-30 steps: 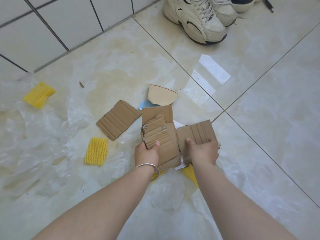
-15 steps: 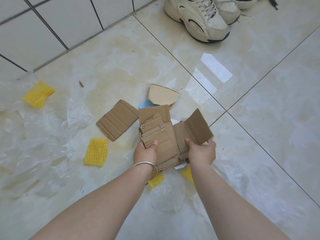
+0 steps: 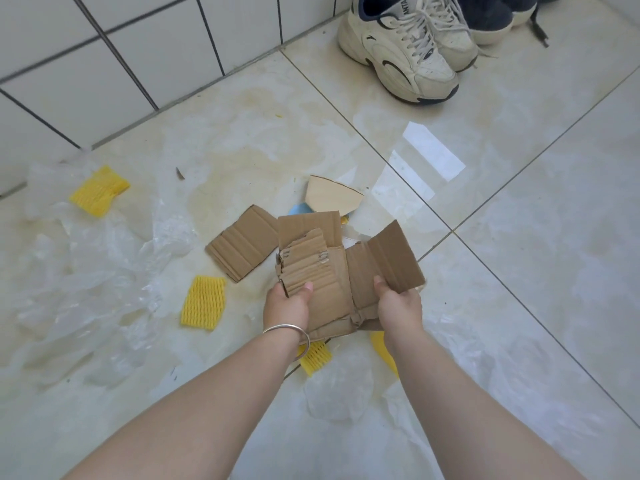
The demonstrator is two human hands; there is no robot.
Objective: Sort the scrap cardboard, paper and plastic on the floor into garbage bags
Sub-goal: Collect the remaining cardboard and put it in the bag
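Gripping a stack of cardboard scraps (image 3: 322,271) above the floor, left hand (image 3: 285,304) and right hand (image 3: 398,303) each pinching an edge. Lying unsorted: another cardboard piece (image 3: 242,242), yellow foam netting (image 3: 204,303), clear plastic film (image 3: 86,282). No garbage bag showing.

Matt brown corrugated cardboard pieces (image 3: 322,275) show ribbed, torn faces. Yellow foam mesh sleeves (image 3: 203,302) look soft and netted. Crinkled clear plastic film (image 3: 86,289) glistens on the glossy, smooth pale floor tiles (image 3: 519,271). A thin metal bangle (image 3: 285,329) shines.
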